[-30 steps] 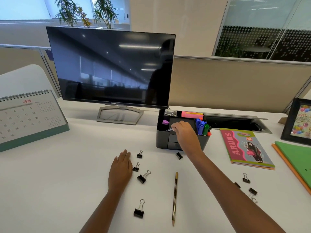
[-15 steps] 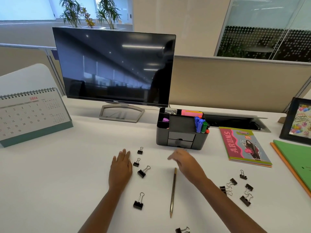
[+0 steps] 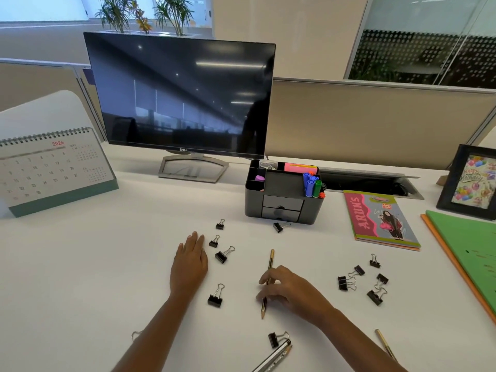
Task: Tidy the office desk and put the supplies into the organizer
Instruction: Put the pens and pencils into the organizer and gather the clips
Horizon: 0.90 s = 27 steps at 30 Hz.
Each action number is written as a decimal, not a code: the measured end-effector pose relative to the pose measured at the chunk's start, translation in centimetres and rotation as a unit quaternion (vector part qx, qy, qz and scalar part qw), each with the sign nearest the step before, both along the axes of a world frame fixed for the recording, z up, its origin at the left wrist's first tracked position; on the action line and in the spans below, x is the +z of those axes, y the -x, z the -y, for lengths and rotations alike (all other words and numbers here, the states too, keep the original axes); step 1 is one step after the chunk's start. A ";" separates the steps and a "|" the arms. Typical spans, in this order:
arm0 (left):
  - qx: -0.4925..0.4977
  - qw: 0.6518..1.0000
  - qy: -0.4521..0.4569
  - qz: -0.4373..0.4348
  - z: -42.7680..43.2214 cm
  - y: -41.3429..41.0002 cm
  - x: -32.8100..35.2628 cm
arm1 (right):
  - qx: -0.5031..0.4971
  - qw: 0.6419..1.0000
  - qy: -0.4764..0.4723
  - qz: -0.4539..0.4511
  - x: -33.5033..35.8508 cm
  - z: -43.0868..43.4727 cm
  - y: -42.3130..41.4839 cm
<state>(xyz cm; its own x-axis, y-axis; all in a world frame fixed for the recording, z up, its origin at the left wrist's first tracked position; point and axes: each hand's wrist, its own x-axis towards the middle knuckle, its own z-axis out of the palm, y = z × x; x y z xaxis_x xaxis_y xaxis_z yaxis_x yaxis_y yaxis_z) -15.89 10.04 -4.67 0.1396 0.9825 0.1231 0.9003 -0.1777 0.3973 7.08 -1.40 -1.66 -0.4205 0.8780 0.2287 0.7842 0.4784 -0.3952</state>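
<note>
A dark grey desk organizer (image 3: 255, 205) stands in front of the monitor, with markers (image 3: 311, 185), sticky notes (image 3: 299, 167) and two small drawers in it. A gold pencil (image 3: 270, 260) lies on the white desk, and my right hand (image 3: 292, 289) pinches its middle between thumb and fingers. Flat on the desk, fingers straight, lies my left hand (image 3: 190, 260). Several black binder clips are scattered about: one (image 3: 224, 255) just right of my left hand, one (image 3: 279, 226) at the organizer's foot, a cluster (image 3: 349, 280) to the right.
A monitor (image 3: 182, 95) stands at the back and a desk calendar (image 3: 51, 167) at the left. A notebook (image 3: 381, 220), green and orange folders (image 3: 472, 251) and a picture frame (image 3: 469, 183) lie to the right. Another gold pencil (image 3: 385, 345) and a silver pencil (image 3: 273, 357) lie near the front edge.
My right hand left the organizer, came back toward me and took hold of the gold pencil. My left hand stayed flat on the desk. The view tilted lower.
</note>
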 end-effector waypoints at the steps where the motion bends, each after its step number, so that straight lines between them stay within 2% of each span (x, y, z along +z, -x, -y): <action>1: 0.001 1.000 0.000 -0.001 0.2 0.0 0.0 | 0.007 1.000 -0.005 0.009 0.0 0.1 0.1; 9: 0.002 1.000 -0.019 0.004 1.6 0.2 -0.1 | 0.022 0.995 -0.079 0.047 0.1 -0.7 -0.1; 11: 0.004 1.000 -0.020 0.002 1.6 0.1 0.0 | -0.009 0.996 -0.090 -0.014 1.0 -1.5 -0.1; 13: 0.004 1.000 -0.015 0.000 1.6 0.0 0.2 | -0.063 0.987 -0.097 -0.115 2.6 -2.5 0.0; 15: 0.005 1.000 -0.013 -0.006 1.6 0.0 0.3 | -0.110 0.966 -0.124 -0.196 4.4 -3.9 -0.1; 18: 0.007 1.000 -0.018 -0.008 1.6 0.0 0.4 | -0.153 0.934 -0.171 -0.272 7.2 -6.2 -0.2; 23: 0.006 1.000 -0.023 -0.012 1.5 0.0 0.4 | -0.196 0.892 -0.221 -0.343 10.9 -10.0 0.0; 27: 0.010 0.999 -0.030 -0.015 1.5 0.0 0.6 | -0.229 0.895 -0.195 -0.328 11.4 -12.5 0.4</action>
<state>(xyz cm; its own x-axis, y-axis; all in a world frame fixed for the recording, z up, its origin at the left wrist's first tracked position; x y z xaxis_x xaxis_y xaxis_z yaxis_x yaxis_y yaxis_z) -15.88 8.56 -4.03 0.1251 0.9761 0.1777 0.9151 -0.1827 0.3595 6.72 11.06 9.73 0.3014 0.7233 0.6213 0.5937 0.3675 -0.7158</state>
